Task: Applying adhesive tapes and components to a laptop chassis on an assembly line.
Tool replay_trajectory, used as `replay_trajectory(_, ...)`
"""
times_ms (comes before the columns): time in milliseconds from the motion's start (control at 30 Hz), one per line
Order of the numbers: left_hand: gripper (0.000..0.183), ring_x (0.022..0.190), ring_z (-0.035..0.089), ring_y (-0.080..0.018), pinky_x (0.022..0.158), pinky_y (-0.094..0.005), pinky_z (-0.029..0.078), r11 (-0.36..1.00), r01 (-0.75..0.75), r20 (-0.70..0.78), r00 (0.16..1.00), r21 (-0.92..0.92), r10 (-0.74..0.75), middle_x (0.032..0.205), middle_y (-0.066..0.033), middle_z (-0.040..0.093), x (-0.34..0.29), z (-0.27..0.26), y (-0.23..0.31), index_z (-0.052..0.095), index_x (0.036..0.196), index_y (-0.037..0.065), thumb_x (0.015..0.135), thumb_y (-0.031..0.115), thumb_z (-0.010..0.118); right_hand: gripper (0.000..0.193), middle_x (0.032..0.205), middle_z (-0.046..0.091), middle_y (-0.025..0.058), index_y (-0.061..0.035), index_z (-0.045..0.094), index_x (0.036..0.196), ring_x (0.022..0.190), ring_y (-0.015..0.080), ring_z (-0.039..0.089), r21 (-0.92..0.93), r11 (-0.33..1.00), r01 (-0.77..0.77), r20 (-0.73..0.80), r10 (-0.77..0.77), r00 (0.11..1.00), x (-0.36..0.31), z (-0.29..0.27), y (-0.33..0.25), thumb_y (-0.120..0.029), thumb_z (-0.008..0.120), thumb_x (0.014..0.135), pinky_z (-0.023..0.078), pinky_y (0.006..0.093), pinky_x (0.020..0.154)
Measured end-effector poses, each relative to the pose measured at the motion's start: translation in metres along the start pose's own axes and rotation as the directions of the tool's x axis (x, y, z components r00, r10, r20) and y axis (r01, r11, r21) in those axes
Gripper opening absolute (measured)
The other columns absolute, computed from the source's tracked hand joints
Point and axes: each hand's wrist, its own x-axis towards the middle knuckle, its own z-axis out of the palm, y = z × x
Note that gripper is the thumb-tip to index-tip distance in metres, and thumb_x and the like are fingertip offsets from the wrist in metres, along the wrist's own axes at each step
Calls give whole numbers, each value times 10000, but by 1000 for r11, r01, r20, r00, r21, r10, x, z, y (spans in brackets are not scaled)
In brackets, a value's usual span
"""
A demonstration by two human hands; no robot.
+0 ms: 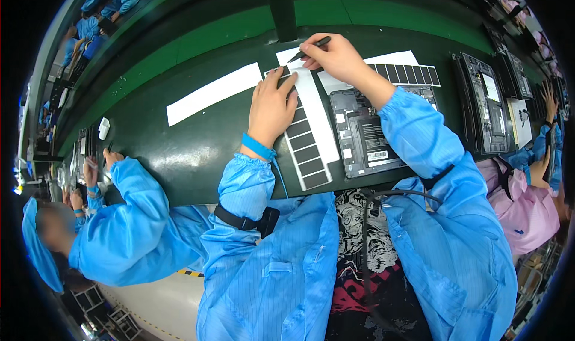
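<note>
My left hand (272,104) lies with fingers spread over a strip of black rectangular stickers (305,153) on white backing, pressing near its far end. Just beyond it, my right hand (337,58) pinches a slim black pen-shaped tool (309,50); whether it is a pen or tweezers I cannot tell. Its pointed tip is close to the strip's far end. Beside the strip runs a plain white paper strip (315,113). Partly under my right forearm sits a dark laptop chassis (354,155) with its inside showing. A blue band circles my left wrist.
Another white paper strip (214,93) lies at the left on the green bench mat (191,161). A second black sticker strip (413,74) lies beyond the laptop. Stacked laptop chassis (485,104) stand at the right. A co-worker in blue (129,215) works at the left; another in pink (521,212) is right.
</note>
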Motion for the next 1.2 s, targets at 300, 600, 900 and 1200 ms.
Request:
replay_trajectory(300, 404, 1267, 465, -370, 1060, -480, 359, 997, -20, 15, 1000, 77, 19, 1335, -195, 510, -4, -2, 2, 609, 1256, 109, 855, 143, 563, 227, 851, 687, 122, 29, 640, 1006, 730, 150, 668, -47, 997, -62, 17, 63, 998, 9, 5, 23, -187, 583, 966, 554, 269, 685)
replay_trajectory(600, 447, 1308, 441, -327, 1082, -504, 336, 997, 22, 44, 999, 72, -25, 1364, -159, 508, -4, -3, 5, 565, 1277, 37, 854, 181, 554, 251, 800, 705, 120, 47, 660, 977, 707, 152, 686, -58, 998, -26, -2, 26, 1000, 10, 7, 31, -195, 613, 931, 552, 275, 681)
replay_trajectory(900, 437, 1341, 407, -326, 1096, -529, 321, 991, 34, 100, 994, 129, -47, 1392, -145, 479, -5, -3, 8, 546, 1318, 86, 893, 191, 530, 238, 816, 685, 112, 24, 644, 1009, 713, 137, 649, -92, 994, -50, 0, 50, 999, 4, 7, 21, -203, 585, 968, 528, 257, 658)
replay_trajectory(1200, 439, 1348, 404, -318, 1091, -528, 325, 983, 2, 94, 995, 182, -19, 1413, -139, 463, -7, -2, 10, 506, 1341, 126, 907, 192, 518, 241, 796, 692, 106, 41, 651, 986, 698, 133, 658, -159, 987, -4, 4, 5, 1000, 6, 8, 22, -191, 593, 952, 533, 258, 655)
